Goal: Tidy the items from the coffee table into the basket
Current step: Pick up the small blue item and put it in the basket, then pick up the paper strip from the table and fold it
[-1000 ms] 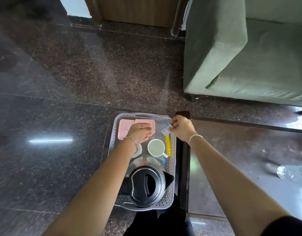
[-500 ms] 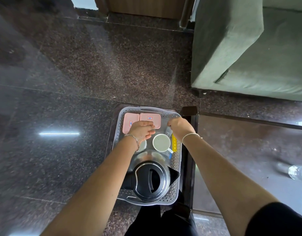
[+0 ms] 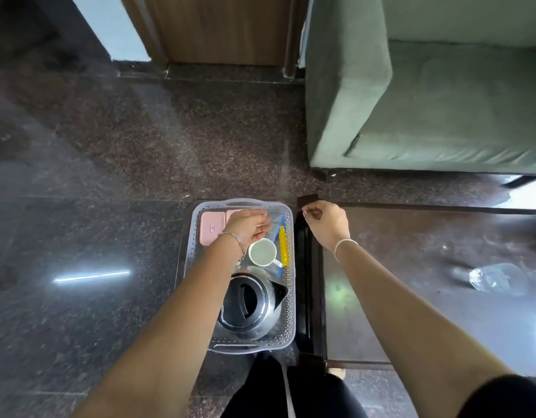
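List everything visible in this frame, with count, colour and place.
basket: 1, grey perforated, on floor beside table
kettle: 1, steel with black lid, basket's near end
mug: 1, white, basket middle
pink cases: 2, basket's far left, one mostly hidden
sachets: several, yellow and blue, basket's right wall
coffee table: 1, dark glass
clear glass item: 1, on table
sofa: 1, green
left hand: over basket
right hand: at table corner

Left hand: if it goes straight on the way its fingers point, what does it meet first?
Probably the clear plastic sachet just past the left hand fingertips, then the grey perforated basket wall; depth is unclear.
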